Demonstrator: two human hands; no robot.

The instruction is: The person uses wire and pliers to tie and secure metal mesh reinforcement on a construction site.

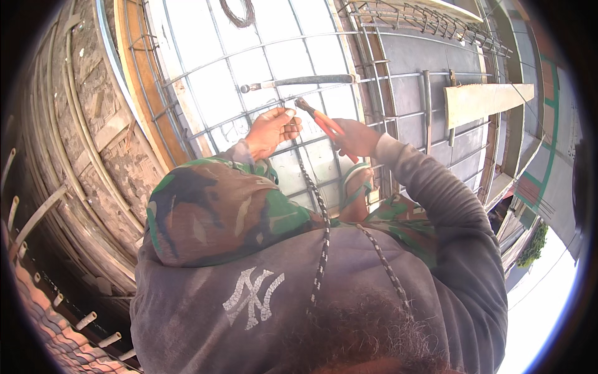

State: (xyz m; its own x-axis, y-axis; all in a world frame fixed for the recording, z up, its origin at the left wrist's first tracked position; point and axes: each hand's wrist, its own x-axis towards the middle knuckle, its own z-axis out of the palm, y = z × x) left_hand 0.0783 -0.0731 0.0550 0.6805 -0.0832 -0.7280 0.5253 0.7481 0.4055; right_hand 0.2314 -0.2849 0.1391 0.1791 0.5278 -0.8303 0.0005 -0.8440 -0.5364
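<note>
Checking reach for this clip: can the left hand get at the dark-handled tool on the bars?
Likely yes: the tool lies just beyond the left hand, and its left end looks unobstructed. The pliers in the right hand sit further right. The left hand's curled fingers would probably need to open.

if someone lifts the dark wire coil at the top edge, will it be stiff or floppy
The dark wire coil would probably flex and sag, as its strands look thin. It's likely light for its size, being an open loop. Its strands might spread or snag on the steel bars, since no tie shows in the visible part.
</note>
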